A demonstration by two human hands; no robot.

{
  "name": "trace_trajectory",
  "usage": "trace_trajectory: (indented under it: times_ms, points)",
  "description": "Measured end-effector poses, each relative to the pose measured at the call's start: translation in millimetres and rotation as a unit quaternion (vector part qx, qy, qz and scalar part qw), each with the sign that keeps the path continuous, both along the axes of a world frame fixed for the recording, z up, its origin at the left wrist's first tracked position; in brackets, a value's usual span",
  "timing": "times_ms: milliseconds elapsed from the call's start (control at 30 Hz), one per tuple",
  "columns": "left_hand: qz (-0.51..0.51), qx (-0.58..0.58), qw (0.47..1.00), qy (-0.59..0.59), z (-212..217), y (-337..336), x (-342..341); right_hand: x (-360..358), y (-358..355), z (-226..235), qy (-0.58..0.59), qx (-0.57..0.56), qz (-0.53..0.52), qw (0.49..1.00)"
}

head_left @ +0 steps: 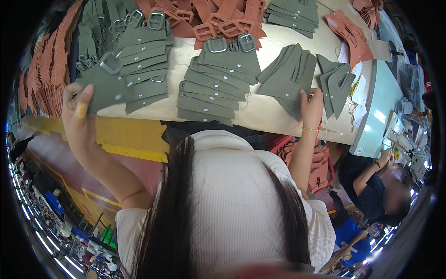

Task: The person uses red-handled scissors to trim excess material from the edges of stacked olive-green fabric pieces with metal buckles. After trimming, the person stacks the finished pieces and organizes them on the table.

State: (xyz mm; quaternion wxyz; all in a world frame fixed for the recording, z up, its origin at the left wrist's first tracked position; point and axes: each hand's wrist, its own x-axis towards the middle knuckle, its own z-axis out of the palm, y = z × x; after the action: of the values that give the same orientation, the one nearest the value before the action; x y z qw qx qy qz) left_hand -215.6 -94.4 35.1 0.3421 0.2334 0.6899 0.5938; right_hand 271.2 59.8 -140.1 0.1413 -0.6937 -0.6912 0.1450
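Observation:
My left hand (80, 104), raised at the table's left side, pinches the corner of a dark green fabric panel (108, 90). This panel is tilted and blurred, with a silvery buckle at its top end, and it partly covers a fanned stack of green panels (147, 69). At the right, my right hand (312, 108) is closed at the lower corner of another fan of green panels (290, 76); the thumb presses on the top one. Between my hands lies an overlapping column of buckled green panels (213, 88) with small white labels.
Orange buckled straps (223, 21) are heaped at the far edge, and more orange straps (49, 69) hang at the left. Further green panels (337, 83) and an orange piece (350, 35) lie at the right. A co-worker (371, 186) sits by a sewing machine (399, 139) beyond a pale board (378, 107).

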Motion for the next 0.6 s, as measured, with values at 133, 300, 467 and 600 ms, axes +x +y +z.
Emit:
trace_trajectory:
  times_ms: [133, 300, 467, 600]
  points:
    - [-0.133, 0.090, 0.971, -0.179, -14, 44, 49, 0, -1, -1, -0.003, 0.008, 0.001, 1.000]
    - [-0.246, 0.125, 0.906, -0.322, -29, 89, 109, 0, 0, -3, 0.000, 0.015, -0.004, 1.000]
    - [-0.335, 0.098, 0.857, -0.378, -33, 101, 142, -1, -2, -6, -0.013, 0.027, -0.010, 0.999]
    - [-0.325, 0.097, 0.842, -0.419, -36, 98, 139, -2, -2, -6, -0.018, 0.040, -0.006, 0.999]
